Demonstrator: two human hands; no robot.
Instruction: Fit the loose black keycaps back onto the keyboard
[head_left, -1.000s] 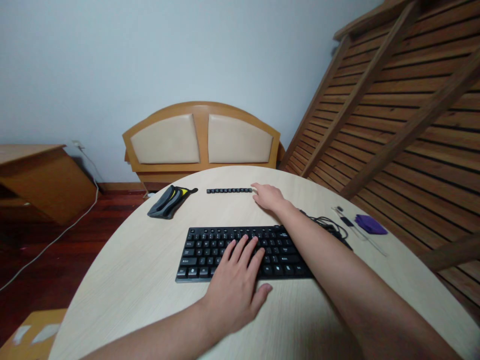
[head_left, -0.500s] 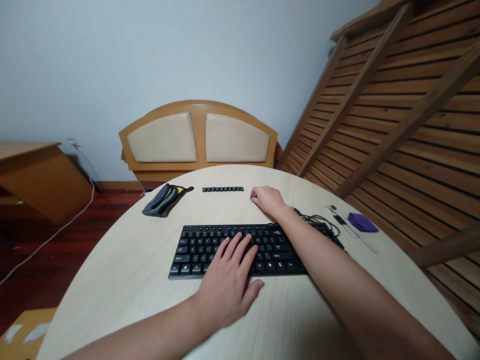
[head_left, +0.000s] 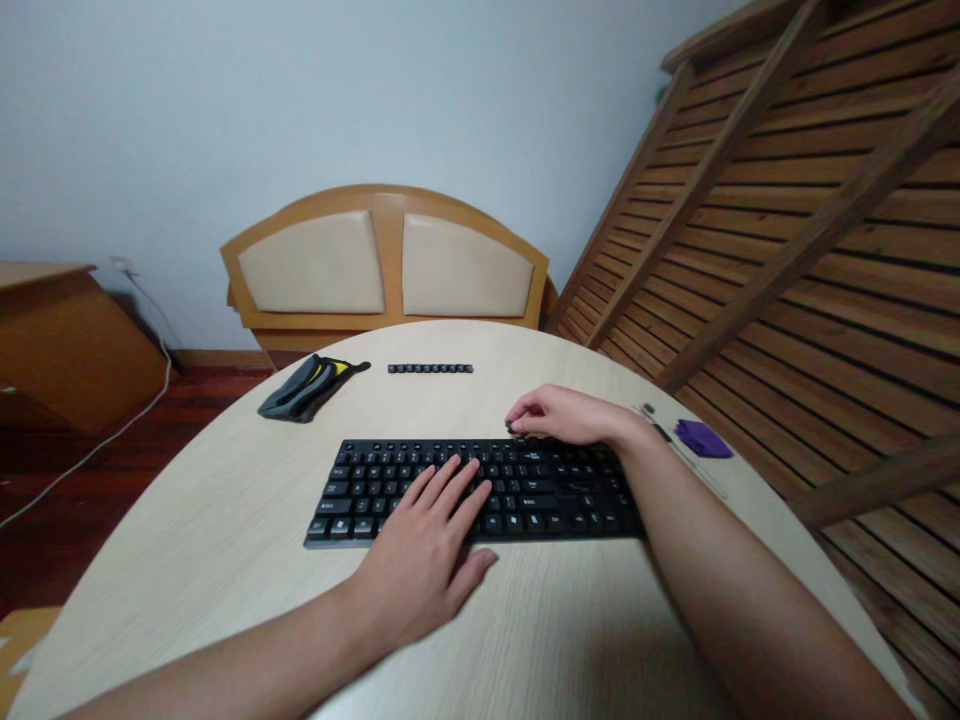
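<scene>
A black keyboard [head_left: 330, 505] lies flat on the round pale table [head_left: 225, 560]. My left hand [head_left: 427, 550] rests on its lower middle keys, palm down with the fingers spread. Just beyond the keyboard's back edge is my right hand [head_left: 562, 412], thumb and fingers pinched around a small dark keycap [head_left: 511, 426]. Only a little of that keycap shows. Farther back, a straight row of several black keycaps [head_left: 430, 369] sits on the tabletop. My right forearm crosses over the right end of the keyboard and hides part of it.
A grey and black pouch with yellow lining [head_left: 304, 390] lies at the left. On the right are a purple cloth [head_left: 702, 438] and a thin pale tool [head_left: 679, 446]. Behind the table stands a wooden headboard [head_left: 393, 255]; slatted wood panels [head_left: 787, 250] lean at the right.
My right hand has come back from near the keycap row to the keyboard's back edge, still pinching the keycap. My left hand stays on the keys. The whole view has shifted slightly.
</scene>
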